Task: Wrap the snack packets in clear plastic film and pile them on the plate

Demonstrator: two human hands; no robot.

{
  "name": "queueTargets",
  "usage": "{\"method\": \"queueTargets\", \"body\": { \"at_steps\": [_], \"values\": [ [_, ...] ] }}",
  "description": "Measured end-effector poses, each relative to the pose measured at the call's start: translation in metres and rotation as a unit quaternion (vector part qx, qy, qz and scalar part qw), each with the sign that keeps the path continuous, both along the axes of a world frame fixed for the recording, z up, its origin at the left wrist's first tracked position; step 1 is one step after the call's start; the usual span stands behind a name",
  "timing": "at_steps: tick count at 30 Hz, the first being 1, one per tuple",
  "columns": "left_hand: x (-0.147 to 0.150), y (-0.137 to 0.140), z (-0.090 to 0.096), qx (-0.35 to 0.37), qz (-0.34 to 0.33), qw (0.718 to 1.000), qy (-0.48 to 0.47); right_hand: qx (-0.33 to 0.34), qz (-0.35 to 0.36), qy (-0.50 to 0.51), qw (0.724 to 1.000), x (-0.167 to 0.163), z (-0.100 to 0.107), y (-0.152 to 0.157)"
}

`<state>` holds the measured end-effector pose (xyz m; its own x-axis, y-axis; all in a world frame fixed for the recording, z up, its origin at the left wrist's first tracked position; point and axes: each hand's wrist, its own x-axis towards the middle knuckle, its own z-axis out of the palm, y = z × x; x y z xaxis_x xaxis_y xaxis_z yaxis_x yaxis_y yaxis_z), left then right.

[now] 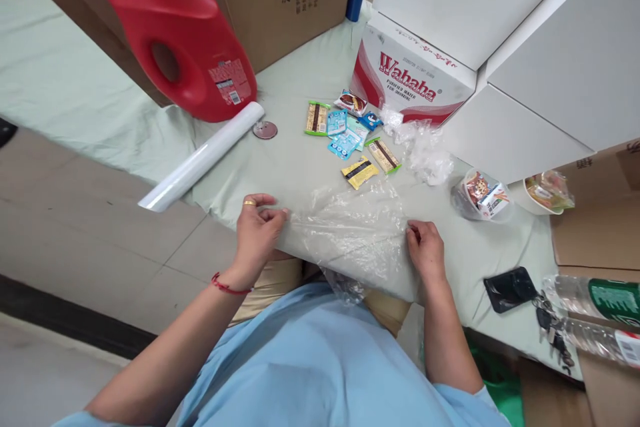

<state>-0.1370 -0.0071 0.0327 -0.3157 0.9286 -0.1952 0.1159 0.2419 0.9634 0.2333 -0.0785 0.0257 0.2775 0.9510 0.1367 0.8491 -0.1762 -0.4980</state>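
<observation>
A thin sheet of clear plastic film (357, 230) lies spread over the table's front edge, its lower end hanging down toward my lap. At its left side, my left hand (261, 223) is closed in a pinch on the film's edge. On the opposite side, my right hand (427, 247) has its fingers curled, pinching the film's right edge. Just beyond the film are a yellow snack packet (360, 173), a green-edged packet (383, 155) and another green-edged packet (317, 118). Blue sachets (345, 144) and a brown-and-white packet (351, 102) lie close to these.
A white film roll (203, 157) overhangs the left edge near a red jug (185, 40) and a round disc (265, 129). Crumpled plastic (430, 157) lies before a Wahaha box (413, 77). To the right are a snack cup (483, 197), black pouch (509, 288), keys (550, 327) and bottles (575, 293).
</observation>
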Motion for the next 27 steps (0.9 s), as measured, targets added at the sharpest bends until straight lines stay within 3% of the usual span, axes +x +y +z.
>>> {"method": "queueTargets", "body": {
  "at_steps": [3,6,8,11,17,21,24,27],
  "values": [
    [-0.004,-0.002,0.018,0.084,0.022,0.992,0.093,-0.007,-0.005,-0.012,1.0,0.002,0.003,0.008],
    [0.011,-0.012,0.04,0.171,-0.05,0.968,0.178,-0.025,-0.025,-0.036,0.999,0.003,0.006,0.007],
    [0.03,-0.023,0.045,0.185,-0.118,0.95,0.223,-0.048,-0.042,-0.053,0.997,0.004,0.007,0.002],
    [0.064,-0.041,0.033,0.193,-0.224,0.903,0.31,-0.069,-0.069,-0.056,0.994,0.004,0.007,-0.012],
    [0.097,-0.046,-0.007,0.185,-0.302,0.808,0.47,-0.111,-0.066,0.047,0.991,0.008,0.019,-0.056],
    [0.094,-0.026,-0.014,0.201,-0.385,0.766,0.473,-0.021,-0.071,0.016,0.997,0.005,0.041,-0.065],
    [0.087,-0.006,-0.014,0.25,-0.464,0.716,0.458,0.06,0.015,-0.02,0.998,-0.004,0.045,-0.049],
    [0.076,0.015,-0.013,0.291,-0.514,0.668,0.452,0.036,0.149,-0.041,0.987,-0.011,0.031,-0.029]
  ]
}}
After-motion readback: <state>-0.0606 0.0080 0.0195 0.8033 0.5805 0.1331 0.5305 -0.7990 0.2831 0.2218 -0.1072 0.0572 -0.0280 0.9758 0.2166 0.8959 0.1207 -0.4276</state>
